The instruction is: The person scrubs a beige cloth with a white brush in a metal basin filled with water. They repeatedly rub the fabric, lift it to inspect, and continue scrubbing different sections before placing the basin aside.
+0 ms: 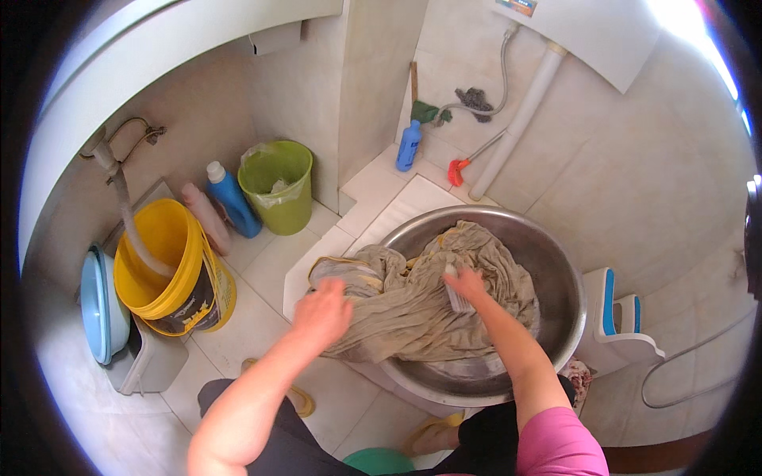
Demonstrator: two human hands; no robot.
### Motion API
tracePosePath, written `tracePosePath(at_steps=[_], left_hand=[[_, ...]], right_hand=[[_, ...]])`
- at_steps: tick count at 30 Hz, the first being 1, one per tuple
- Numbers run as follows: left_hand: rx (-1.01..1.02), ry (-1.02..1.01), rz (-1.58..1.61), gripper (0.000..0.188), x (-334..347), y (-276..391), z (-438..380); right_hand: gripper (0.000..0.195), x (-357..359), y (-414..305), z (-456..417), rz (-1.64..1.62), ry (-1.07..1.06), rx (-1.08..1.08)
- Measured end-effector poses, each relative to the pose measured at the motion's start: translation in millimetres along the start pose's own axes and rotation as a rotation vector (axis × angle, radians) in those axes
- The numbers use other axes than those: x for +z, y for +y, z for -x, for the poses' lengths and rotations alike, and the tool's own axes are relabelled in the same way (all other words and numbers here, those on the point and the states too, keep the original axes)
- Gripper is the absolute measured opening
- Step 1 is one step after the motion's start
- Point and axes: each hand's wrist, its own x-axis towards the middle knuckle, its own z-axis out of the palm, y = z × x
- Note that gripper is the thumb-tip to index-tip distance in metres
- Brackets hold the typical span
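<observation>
A wide stainless steel basin (556, 297) stands before me, with a wet grey-beige cloth (411, 321) bunched inside it. Part of the cloth spills over the basin's left rim, where a yellow-trimmed edge shows. My right hand (467, 284) grips a pale scrubbing brush (458, 298) that rests on the fabric. Over the cloth's left end is my left hand (324, 310), slightly blurred with its fingers bent. Whether those fingers hold the fabric cannot be made out.
On the left stand a yellow bucket (158, 256) with a drain hose in it, light-blue basins (98, 303), a blue bottle (233, 199), a pink bottle (205, 220) and a green bin (292, 202). A white stool (616, 339) is right of the basin. A red-headed brush (456, 172) leans behind.
</observation>
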Motion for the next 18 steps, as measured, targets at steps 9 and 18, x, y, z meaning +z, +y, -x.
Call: tracePosePath(at_steps=[9,18], left_hand=[[0.128,-0.043,0.257,0.032,127,36,-88],[0.211,-0.468,0.037,0.044,156,-4,-138]], right_hand=[[0.055,-93,-29,123,-0.582,-0.550,-0.130],[0.063,-63,30,122,0.205,-0.800,-0.302]])
